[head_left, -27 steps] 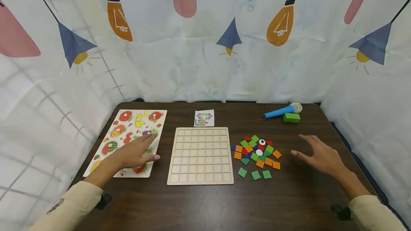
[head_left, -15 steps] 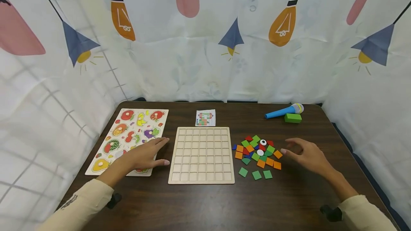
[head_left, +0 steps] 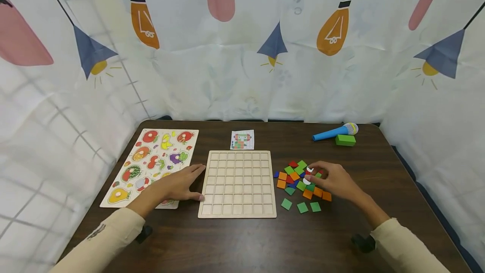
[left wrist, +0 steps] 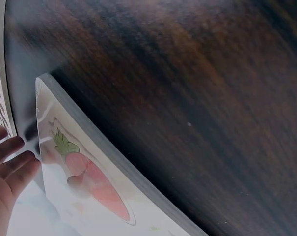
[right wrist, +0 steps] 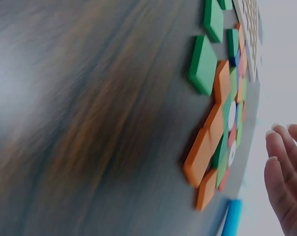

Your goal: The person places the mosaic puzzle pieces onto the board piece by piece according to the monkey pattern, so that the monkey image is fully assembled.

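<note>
A pale wooden grid board [head_left: 237, 184] with rows of shallow square cells lies in the middle of the table. At its left edge is my left hand [head_left: 178, 185], thumb and fingertips at or touching the rim, fingers loosely spread. To the board's right lies a loose heap of coloured tiles [head_left: 289, 179], in orange, green, red and blue, with round white pieces among them. Above the right side of this heap hovers my right hand [head_left: 335, 181], its fingers bent a little and nothing seen between them. It hides some tiles. In the right wrist view several orange tiles [right wrist: 205, 145] show below the fingers.
A fruit puzzle board [head_left: 151, 161] lies at the left, partly under my left forearm. Behind the grid board is a small printed card [head_left: 242, 140] with a coloured pattern. A blue toy microphone [head_left: 333, 132] and a green block [head_left: 345, 140] stand at the back right.
My left hand has moved right, from over the fruit board to the grid board's left edge. My right hand has moved left, from beside the tile heap to over it.
</note>
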Demonstrator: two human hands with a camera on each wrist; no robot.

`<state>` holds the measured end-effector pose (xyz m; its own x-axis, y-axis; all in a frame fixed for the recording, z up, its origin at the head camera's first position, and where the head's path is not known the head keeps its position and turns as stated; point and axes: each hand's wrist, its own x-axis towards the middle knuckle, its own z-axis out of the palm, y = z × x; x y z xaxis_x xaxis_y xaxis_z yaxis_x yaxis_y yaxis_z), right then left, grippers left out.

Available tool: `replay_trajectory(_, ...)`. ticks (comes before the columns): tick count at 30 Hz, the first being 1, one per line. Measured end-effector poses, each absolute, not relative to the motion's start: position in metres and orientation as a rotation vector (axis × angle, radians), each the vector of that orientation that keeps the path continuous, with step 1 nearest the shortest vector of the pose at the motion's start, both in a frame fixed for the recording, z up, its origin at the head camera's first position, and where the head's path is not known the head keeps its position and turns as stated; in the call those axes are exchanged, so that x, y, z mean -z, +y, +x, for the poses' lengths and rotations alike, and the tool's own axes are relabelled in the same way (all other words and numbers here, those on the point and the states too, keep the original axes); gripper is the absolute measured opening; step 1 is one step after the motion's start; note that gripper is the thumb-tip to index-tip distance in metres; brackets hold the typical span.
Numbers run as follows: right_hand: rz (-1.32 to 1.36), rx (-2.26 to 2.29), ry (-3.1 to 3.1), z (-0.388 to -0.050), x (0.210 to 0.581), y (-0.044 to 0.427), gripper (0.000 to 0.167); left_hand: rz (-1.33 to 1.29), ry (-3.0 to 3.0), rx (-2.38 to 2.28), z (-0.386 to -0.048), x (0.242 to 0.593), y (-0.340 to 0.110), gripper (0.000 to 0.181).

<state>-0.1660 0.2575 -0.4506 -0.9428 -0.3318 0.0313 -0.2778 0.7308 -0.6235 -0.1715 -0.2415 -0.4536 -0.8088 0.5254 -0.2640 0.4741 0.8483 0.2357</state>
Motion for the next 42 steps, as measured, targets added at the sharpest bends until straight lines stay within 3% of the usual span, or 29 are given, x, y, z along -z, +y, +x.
replay_trajectory(22, -0.593, 0.844, 2.864, -0.194, 0.461, 0.193, 0.032, 0.746, 2.650, -0.173, -0.173, 0.451, -0.233, 0.108)
replay_trajectory(42, -0.406, 0.713, 2.879, -0.205, 0.473, 0.159, 0.024, 0.707, 2.605, -0.202, -0.173, 0.453, -0.231, 0.104)
